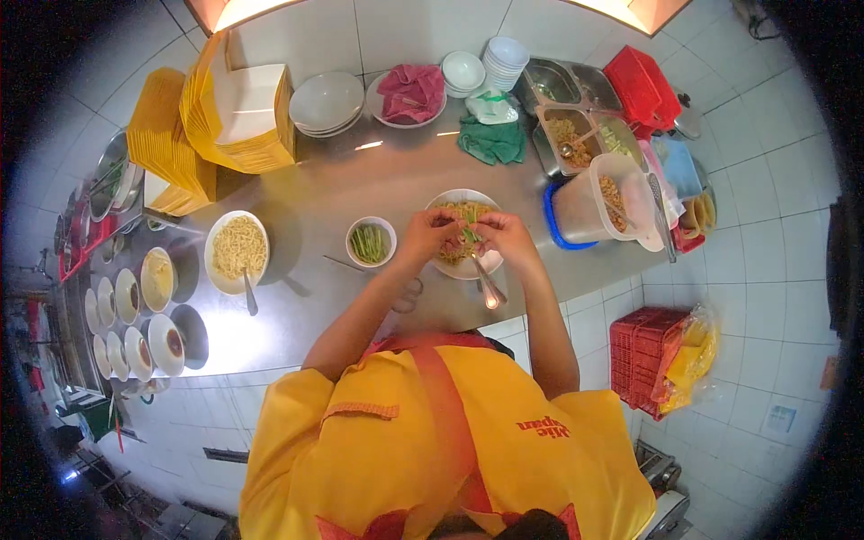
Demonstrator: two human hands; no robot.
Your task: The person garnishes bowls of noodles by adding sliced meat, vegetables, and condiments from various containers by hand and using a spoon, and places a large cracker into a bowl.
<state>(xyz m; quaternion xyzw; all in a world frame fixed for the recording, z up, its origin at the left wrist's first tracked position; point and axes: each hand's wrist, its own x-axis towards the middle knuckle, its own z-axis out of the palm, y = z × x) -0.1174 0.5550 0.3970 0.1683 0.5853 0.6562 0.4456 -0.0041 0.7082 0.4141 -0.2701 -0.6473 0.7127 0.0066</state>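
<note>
Both my hands are over a white bowl of noodles point(461, 202). My left hand point(435, 233) is at the bowl's left side, its fingers bent close to the green vegetable pieces; whether it grips any is hidden. With its fingertips, my right hand point(503, 235) pinches green vegetable pieces point(470, 226) above the noodles. A metal spoon and another utensil point(489, 287) lean out over the bowl's near rim. Just left of my left hand stands a small white bowl of cut green stalks point(369, 244). Farther left is a white bowl of plain noodles point(237, 253) with a spoon in it.
Several sauce bowls point(165, 344) stand at the left end of the steel table point(324, 196). Folded yellow cartons point(256, 148), stacked plates point(327, 101) and cloths point(493, 138) line the back. At right are metal food pans point(567, 135), a plastic tub point(580, 202) and red baskets point(641, 88).
</note>
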